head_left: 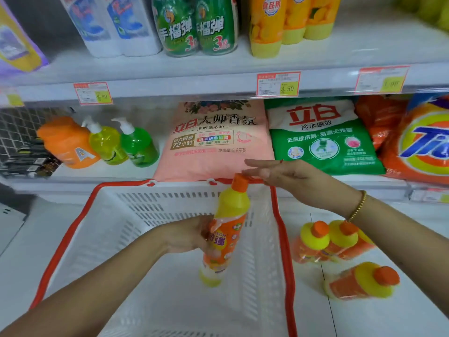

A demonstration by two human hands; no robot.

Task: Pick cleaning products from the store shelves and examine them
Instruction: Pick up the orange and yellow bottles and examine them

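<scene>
My left hand (pixel 188 235) grips a yellow cleaner bottle (pixel 227 229) with an orange label and orange cap, holding it upright over the white shopping basket (pixel 136 215) with a red rim. My right hand (pixel 281 175) is flat with straight fingers, its palm at the bottle's orange cap. The basket looks to hold nothing else.
Matching yellow-and-orange bottles (pixel 330 240) stand on the low shelf at the right, one lying on its side (pixel 362 280). Behind the basket are detergent bags: pink (pixel 213 139), green (pixel 320 137), orange (pixel 422 142). Pump bottles (pixel 121 142) stand at the left. More bottles fill the upper shelf (pixel 218 76).
</scene>
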